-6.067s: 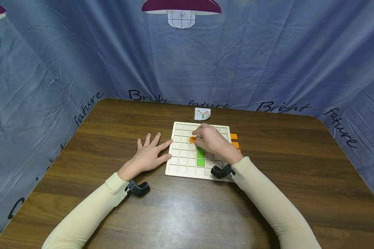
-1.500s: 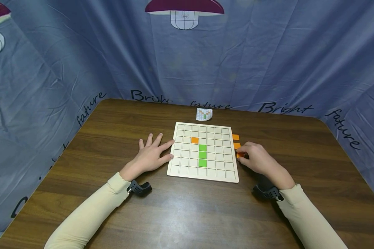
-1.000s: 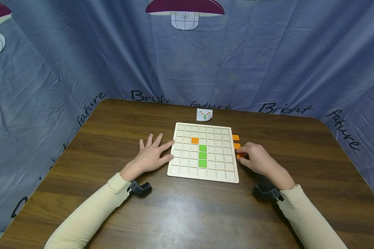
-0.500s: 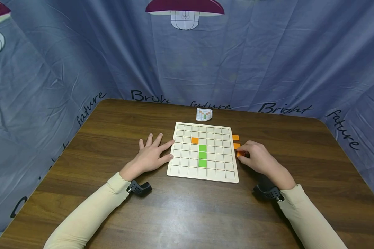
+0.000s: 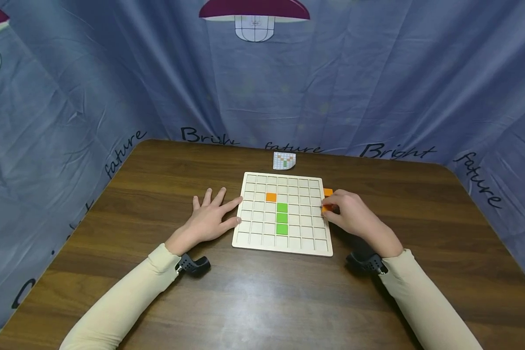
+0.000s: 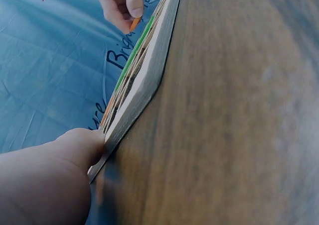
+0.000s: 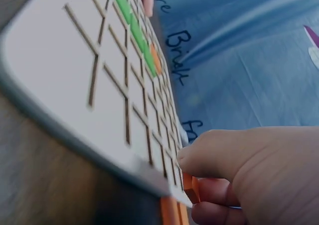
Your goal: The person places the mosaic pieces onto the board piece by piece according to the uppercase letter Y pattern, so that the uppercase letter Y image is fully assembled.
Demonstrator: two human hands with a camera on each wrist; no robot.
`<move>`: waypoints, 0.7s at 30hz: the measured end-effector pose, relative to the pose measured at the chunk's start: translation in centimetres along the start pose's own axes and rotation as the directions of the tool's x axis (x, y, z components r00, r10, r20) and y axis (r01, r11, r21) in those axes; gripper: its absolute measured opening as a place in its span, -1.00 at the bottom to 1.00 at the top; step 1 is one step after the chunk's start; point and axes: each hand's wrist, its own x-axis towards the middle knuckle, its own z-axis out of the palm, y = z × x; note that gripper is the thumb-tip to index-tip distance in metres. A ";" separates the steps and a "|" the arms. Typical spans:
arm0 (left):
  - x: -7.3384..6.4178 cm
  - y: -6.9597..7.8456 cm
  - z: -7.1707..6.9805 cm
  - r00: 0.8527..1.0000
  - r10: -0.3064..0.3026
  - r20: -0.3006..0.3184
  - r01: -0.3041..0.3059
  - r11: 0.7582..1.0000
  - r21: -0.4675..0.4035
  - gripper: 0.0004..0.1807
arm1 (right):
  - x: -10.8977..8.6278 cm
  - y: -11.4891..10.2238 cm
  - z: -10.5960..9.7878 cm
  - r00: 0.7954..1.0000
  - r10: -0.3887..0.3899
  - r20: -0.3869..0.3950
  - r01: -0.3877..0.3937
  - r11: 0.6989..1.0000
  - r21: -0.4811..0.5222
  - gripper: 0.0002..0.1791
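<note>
Right hand [image 5: 352, 212] pinches an orange tile [image 7: 191, 187] at the right edge of the board [image 5: 257, 238]. Left hand [image 5: 209, 221] spread, touching the board's left edge. Another orange tile [image 5: 327, 191] beside the right edge, farther back; printed card [image 5: 284, 160] past the far edge. Three green tiles [image 5: 282, 218] on the board, line running near to far. Held tile roughly parallel to the board; long axis unclear, fingers partly cover it.

It's a booth-like spot, wider room unknown: blue printed fabric [image 5: 350, 78] hangs left, far and right, closing round a wood-grain surface [image 5: 166, 170]!
</note>
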 end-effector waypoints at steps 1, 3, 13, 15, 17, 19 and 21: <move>0.0 0.0 0.0 1.000 0.000 -0.002 0.000 1.000 0.000 -0.33 | 0.3 -0.2 0.0 1.000 -0.007 -0.001 0.007 1.000 0.007 -0.72; 0.0 -0.1 0.0 1.000 -0.001 -0.004 0.001 1.000 0.002 -0.33 | 0.9 -0.5 -0.1 1.000 -0.024 -0.002 0.024 1.000 0.017 -0.74; 0.1 0.0 0.1 1.000 0.001 -0.009 -0.001 1.000 0.011 -0.32 | 3.4 -1.5 0.3 0.996 -0.093 -0.007 0.093 0.995 0.018 -0.86; 0.1 0.0 0.1 1.000 -0.001 -0.008 0.002 1.000 0.013 -0.32 | 3.9 -1.7 0.5 0.996 -0.094 -0.004 0.094 0.995 0.025 -0.86; 0.1 0.0 0.1 1.000 -0.003 -0.007 0.003 1.000 0.015 -0.32 | 4.5 -2.0 0.7 0.995 -0.099 0.001 0.099 0.995 0.031 -0.86; 0.1 -0.1 0.1 1.000 -0.004 -0.008 0.004 1.000 0.016 -0.32 | 5.1 -2.4 0.9 0.994 -0.111 0.001 0.111 0.993 0.033 -0.86; 0.1 -0.1 0.1 1.000 -0.004 -0.009 0.004 1.000 0.017 -0.32 | 5.7 -2.7 1.2 0.992 -0.123 0.001 0.123 0.992 0.036 -0.86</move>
